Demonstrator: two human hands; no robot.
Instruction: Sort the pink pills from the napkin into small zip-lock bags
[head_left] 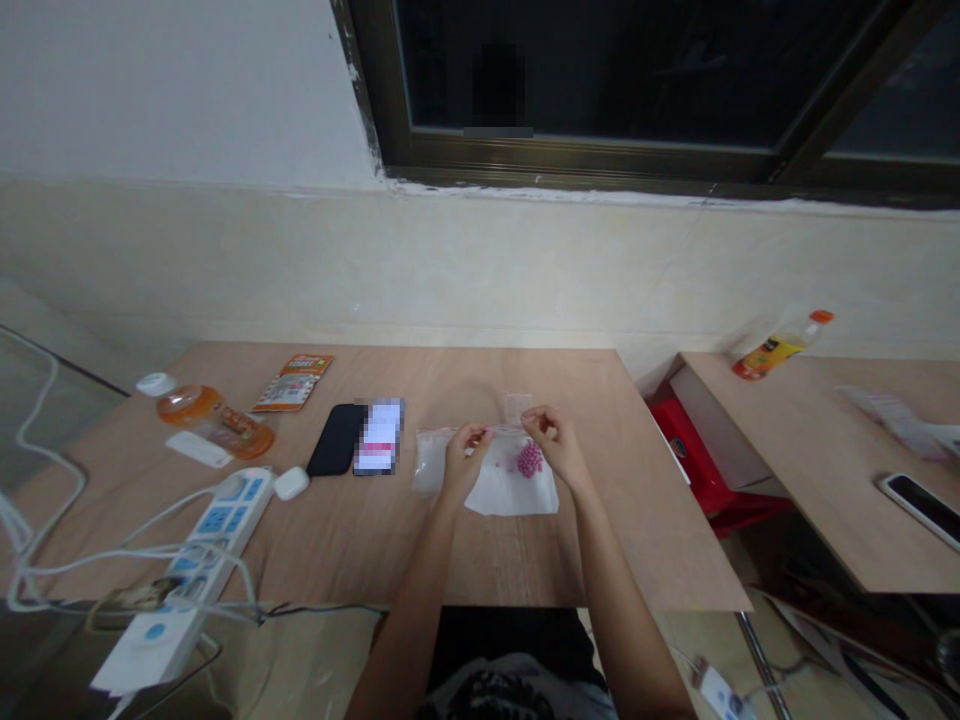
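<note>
My left hand hovers over the left edge of a white sheet, thumb and fingertips pinched together. Across from it, my right hand is also pinched, just above a small heap of pink beads on the sheet. Whatever lies between the fingertips of either hand is too fine to make out. A clear plastic zip bag lies flat beside my left hand. Behind the right fingertips is a smaller clear packet.
Left on the table are a lit phone, a black phone, an orange packet, a lying drink bottle and a power strip with cables. A second table at right holds another bottle and a phone.
</note>
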